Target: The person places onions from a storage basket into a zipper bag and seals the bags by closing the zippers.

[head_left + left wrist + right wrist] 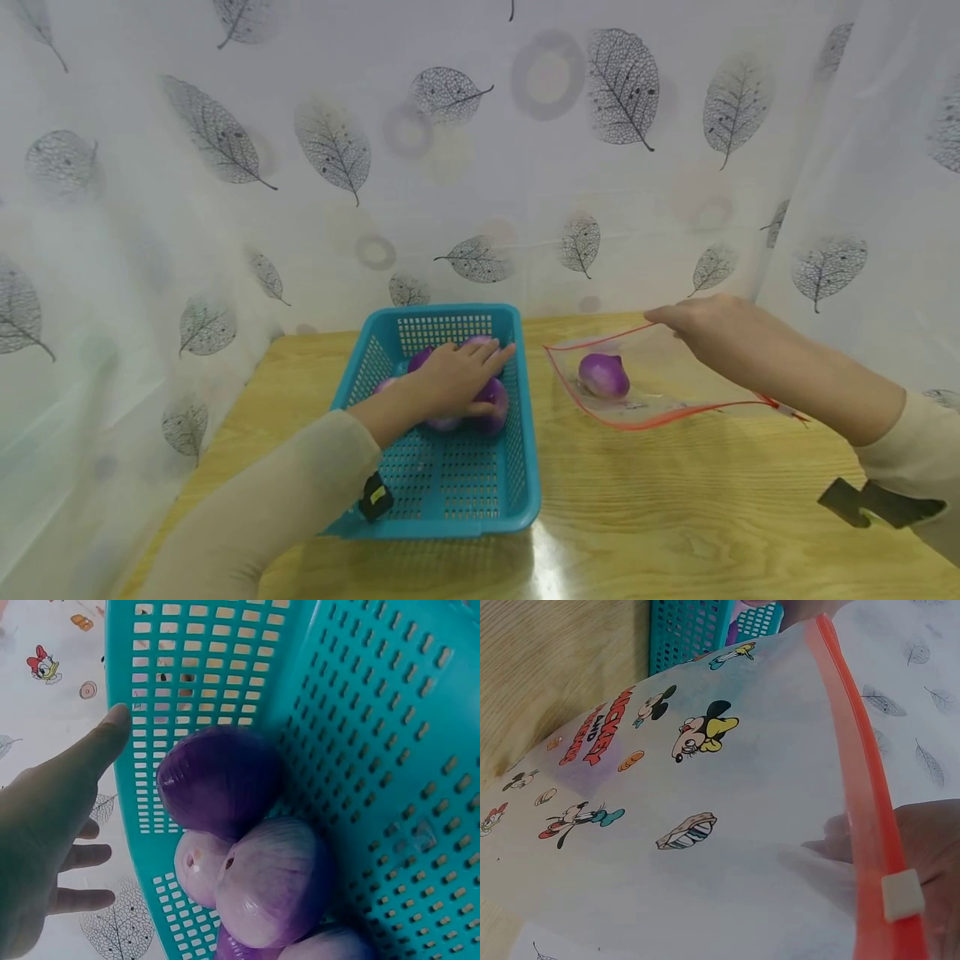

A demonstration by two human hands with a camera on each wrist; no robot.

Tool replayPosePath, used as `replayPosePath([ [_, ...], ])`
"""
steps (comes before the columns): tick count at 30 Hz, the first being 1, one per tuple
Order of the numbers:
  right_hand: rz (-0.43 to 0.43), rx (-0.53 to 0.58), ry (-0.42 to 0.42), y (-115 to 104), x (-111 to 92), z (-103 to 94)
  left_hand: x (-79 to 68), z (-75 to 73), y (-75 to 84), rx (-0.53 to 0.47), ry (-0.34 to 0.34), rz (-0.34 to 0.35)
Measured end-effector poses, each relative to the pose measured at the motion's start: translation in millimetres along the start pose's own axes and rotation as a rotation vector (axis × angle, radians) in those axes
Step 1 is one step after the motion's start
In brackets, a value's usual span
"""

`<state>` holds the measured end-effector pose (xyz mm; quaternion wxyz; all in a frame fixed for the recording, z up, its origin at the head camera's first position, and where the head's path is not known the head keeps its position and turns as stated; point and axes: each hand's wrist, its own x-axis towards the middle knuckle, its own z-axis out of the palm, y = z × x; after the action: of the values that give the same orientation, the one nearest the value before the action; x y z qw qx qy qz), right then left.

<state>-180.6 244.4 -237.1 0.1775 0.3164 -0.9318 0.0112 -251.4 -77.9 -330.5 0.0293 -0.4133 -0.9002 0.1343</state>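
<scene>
My left hand (459,379) is over the purple onions (492,408) in a blue-green plastic basket (528,467), fingers spread. In the left wrist view that hand (45,840) shows apart from the onions (274,881), which lie heaped against the basket's slotted wall. To the right, my right hand (723,333) pinches the red upper edge of a clear slider bag (667,367), whose mouth gapes. One purple onion (603,376) lies in the bag. Seen in the right wrist view, the bag has cartoon prints and a white slider (903,895); the hand's fingers are partly hidden behind the film.
A wooden table (637,517) bears the basket and bag. Behind and at the sides hangs a whitish leaf-print sheet (480,192). Dark straps (375,497) sit on both sleeved wrists.
</scene>
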Motion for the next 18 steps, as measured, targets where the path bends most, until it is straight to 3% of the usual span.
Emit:
replayPosePath([
  [11, -0.006, -0.007, -0.008, -1, 1, 0.5, 5.7, 10.4, -3.8, -0.061, -0.156, 0.035],
  [18, -0.007, -0.014, -0.008, 0, 1, 0.8, 7.2, 13.1, -4.6, -0.072, -0.187, 0.018],
])
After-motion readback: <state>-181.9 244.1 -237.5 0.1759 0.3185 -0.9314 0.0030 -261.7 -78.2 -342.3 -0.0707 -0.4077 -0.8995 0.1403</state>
